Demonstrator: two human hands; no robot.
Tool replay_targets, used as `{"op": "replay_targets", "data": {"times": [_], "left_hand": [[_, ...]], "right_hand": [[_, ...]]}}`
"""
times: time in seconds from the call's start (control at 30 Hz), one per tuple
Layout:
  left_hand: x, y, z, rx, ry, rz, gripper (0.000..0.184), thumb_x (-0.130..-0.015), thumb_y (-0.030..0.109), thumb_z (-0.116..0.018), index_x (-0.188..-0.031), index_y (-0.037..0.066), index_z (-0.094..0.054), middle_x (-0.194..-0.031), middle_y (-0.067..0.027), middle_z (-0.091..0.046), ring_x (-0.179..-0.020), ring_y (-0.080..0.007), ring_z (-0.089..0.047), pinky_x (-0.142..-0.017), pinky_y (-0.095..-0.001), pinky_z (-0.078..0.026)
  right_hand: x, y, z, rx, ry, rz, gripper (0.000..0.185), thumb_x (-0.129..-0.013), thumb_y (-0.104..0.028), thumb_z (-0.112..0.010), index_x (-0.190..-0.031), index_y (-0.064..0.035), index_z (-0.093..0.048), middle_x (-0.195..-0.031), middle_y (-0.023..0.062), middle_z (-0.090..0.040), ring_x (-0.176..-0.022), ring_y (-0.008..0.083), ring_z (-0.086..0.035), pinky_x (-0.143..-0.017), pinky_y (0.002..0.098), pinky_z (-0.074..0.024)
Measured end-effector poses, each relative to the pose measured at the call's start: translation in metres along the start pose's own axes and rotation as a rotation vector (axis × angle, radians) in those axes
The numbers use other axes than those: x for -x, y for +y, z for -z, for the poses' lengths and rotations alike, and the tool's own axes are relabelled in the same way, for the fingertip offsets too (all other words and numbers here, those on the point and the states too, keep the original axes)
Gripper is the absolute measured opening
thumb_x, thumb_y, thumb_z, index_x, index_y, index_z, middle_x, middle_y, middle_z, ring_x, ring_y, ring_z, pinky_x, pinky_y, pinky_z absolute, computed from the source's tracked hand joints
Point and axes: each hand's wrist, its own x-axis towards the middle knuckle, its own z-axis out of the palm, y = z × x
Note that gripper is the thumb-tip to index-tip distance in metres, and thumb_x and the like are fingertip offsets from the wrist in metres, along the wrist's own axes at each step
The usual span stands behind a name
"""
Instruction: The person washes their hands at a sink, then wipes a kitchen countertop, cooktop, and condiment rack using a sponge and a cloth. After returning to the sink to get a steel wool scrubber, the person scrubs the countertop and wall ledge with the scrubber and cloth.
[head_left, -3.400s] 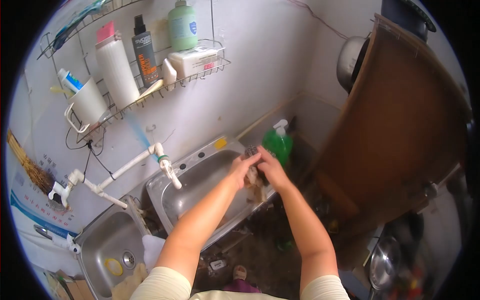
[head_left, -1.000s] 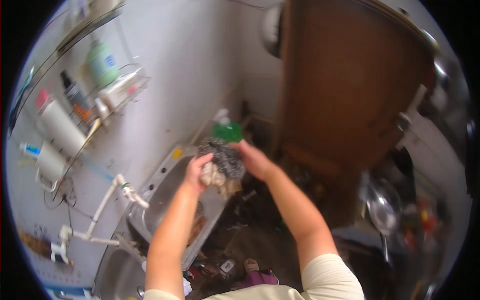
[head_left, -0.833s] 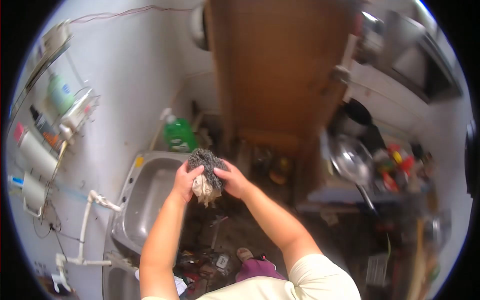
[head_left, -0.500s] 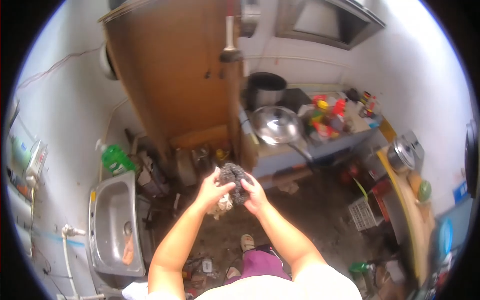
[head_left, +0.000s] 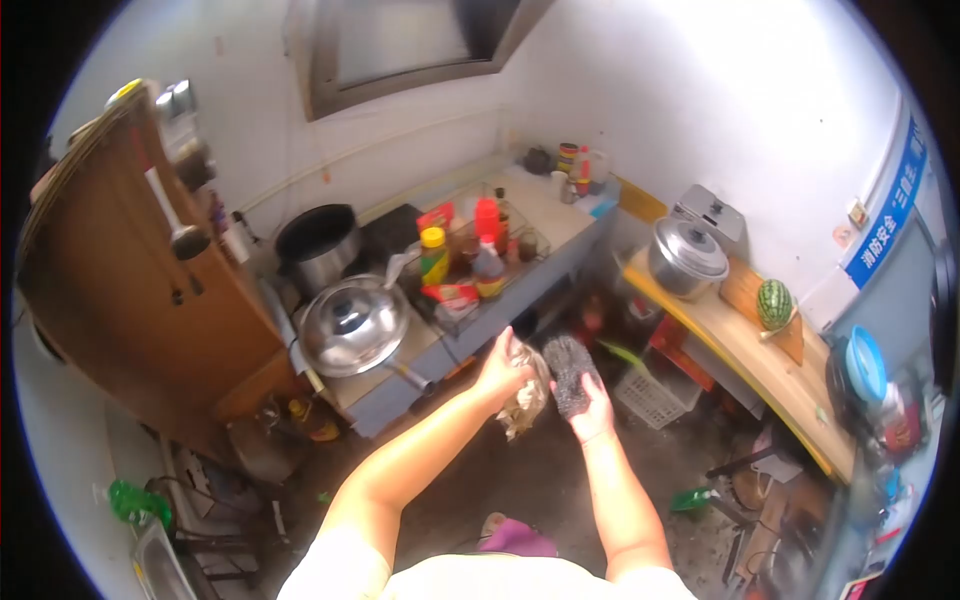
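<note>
My left hand point(head_left: 505, 375) is closed around a crumpled, whitish-brown rag point(head_left: 524, 400), which hangs below the fingers. In my right hand point(head_left: 592, 408) is a dark grey steel wool scrubber point(head_left: 568, 374), gripped along its lower right side. Both hands are held out in front of me above the floor, close together with a narrow gap between the rag and the scrubber. The counter with a lidded wok point(head_left: 354, 325) lies beyond them to the left.
A black pot point(head_left: 318, 245) and several sauce bottles point(head_left: 434, 256) stand on the counter point(head_left: 560, 225). To the right, a wooden worktop point(head_left: 745, 350) holds a lidded steel pot point(head_left: 688, 258) and a small watermelon point(head_left: 774, 303). Below is a white plastic basket point(head_left: 655, 395). A sink point(head_left: 165, 565) shows lower left.
My view has swung to the right, toward the counter and worktop. My hands have moved apart; the scrubber, earlier between both hands, is now in the right hand alone.
</note>
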Motion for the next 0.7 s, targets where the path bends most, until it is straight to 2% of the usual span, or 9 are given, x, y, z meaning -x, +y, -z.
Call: {"op": "replay_targets", "data": {"times": [0.1,0.23,0.27,0.37,0.4,0.5,0.63,0.67,0.7], "left_hand": [[-0.063,0.004,-0.053,-0.077,0.029,0.015,0.086,-0.068,-0.002,-0.062,-0.142,0.002,-0.017,-0.122,-0.0164,-0.05,-0.106,-0.023,-0.054,-0.088,-0.032,-0.044],[-0.181,-0.034,-0.096,0.081,-0.133,0.118,0.049,-0.072,-0.002,-0.057,-0.119,-0.002,-0.041,-0.1,-0.0152,-0.059,-0.093,-0.0232,-0.06,-0.082,-0.033,-0.049],[-0.198,-0.033,-0.104,0.107,-0.122,0.079,0.031,-0.074,-0.004,-0.055,-0.104,-0.001,-0.047,-0.09,-0.012,-0.06,-0.084,-0.0218,-0.062,-0.076,-0.0339,-0.05],[-0.238,0.007,-0.12,0.048,-0.036,0.039,0.027,-0.075,-0.004,-0.055,-0.102,0.0,-0.051,-0.088,-0.0102,-0.061,-0.081,-0.0207,-0.061,-0.073,-0.0345,-0.05],[-0.265,0.004,-0.123,0.073,-0.011,-0.007,0.025,-0.075,-0.003,-0.057,-0.099,0.001,-0.052,-0.088,-0.0092,-0.061,-0.078,-0.0199,-0.06,-0.07,-0.0347,-0.05],[-0.346,0.011,-0.127,0.091,-0.036,0.067,0.033,-0.075,-0.001,-0.056,-0.108,0.0,-0.052,-0.1,-0.0124,-0.061,-0.09,-0.0226,-0.059,-0.08,-0.0344,-0.048],[-0.437,0.03,-0.126,0.19,0.006,0.056,0.028,-0.079,-0.002,-0.055,-0.106,0.002,-0.051,-0.09,-0.0093,-0.061,-0.077,-0.0204,-0.061,-0.066,-0.0351,-0.051],[-0.456,0.036,-0.124,0.189,0.001,0.061,0.036,-0.08,-0.001,-0.055,-0.116,0.002,-0.047,-0.096,-0.0104,-0.06,-0.081,-0.021,-0.061,-0.068,-0.0359,-0.051],[-0.473,0.041,-0.124,0.21,0.041,0.09,0.04,-0.08,0.0,-0.055,-0.119,0.003,-0.045,-0.098,-0.0108,-0.059,-0.082,-0.021,-0.06,-0.068,-0.0361,-0.051]], "right_hand": [[-0.039,-0.051,0.027,0.026,0.084,0.083,0.037,-0.092,-0.012,-0.046,-0.128,-0.0063,-0.046,-0.128,0.0121,-0.051,-0.114,0.0291,-0.052,-0.09,0.0489,-0.045],[-0.103,-0.098,0.052,0.034,0.181,0.154,0.033,-0.092,-0.011,-0.046,-0.124,-0.0054,-0.047,-0.125,0.0133,-0.053,-0.11,0.0304,-0.054,-0.088,0.049,-0.0472],[-0.12,-0.106,0.054,0.04,0.197,0.165,0.032,-0.092,-0.011,-0.046,-0.124,-0.0053,-0.048,-0.124,0.0137,-0.053,-0.109,0.0307,-0.054,-0.087,0.049,-0.0476],[-0.179,-0.125,0.057,0.064,0.23,0.202,0.031,-0.092,-0.01,-0.046,-0.122,-0.0046,-0.048,-0.122,0.0158,-0.053,-0.106,0.0313,-0.056,-0.087,0.0484,-0.0488],[-0.199,-0.131,0.062,0.172,0.222,0.2,0.042,-0.093,-0.014,-0.042,-0.133,-0.0027,-0.039,-0.135,0.0139,-0.044,-0.121,0.0305,-0.046,-0.096,0.0467,-0.0415],[-0.261,-0.148,0.06,0.179,0.144,0.232,0.042,-0.093,-0.014,-0.043,-0.133,-0.0019,-0.039,-0.134,0.0143,-0.045,-0.12,0.0307,-0.047,-0.095,0.0472,-0.0419],[-0.349,-0.169,0.077,0.137,0.229,0.2,0.043,-0.092,-0.012,-0.045,-0.132,-0.0011,-0.039,-0.13,0.0156,-0.048,-0.117,0.031,-0.049,-0.094,0.048,-0.0434],[-0.368,-0.175,0.068,0.053,0.25,0.202,0.032,-0.09,-0.007,-0.05,-0.121,-0.0008,-0.045,-0.114,0.016,-0.057,-0.099,0.0311,-0.059,-0.08,0.0479,-0.0517],[-0.389,-0.18,0.069,0.086,0.275,0.216,0.032,-0.089,-0.006,-0.051,-0.121,-0.0014,-0.045,-0.112,0.0155,-0.057,-0.098,0.0305,-0.059,-0.08,0.048,-0.0518]]}}
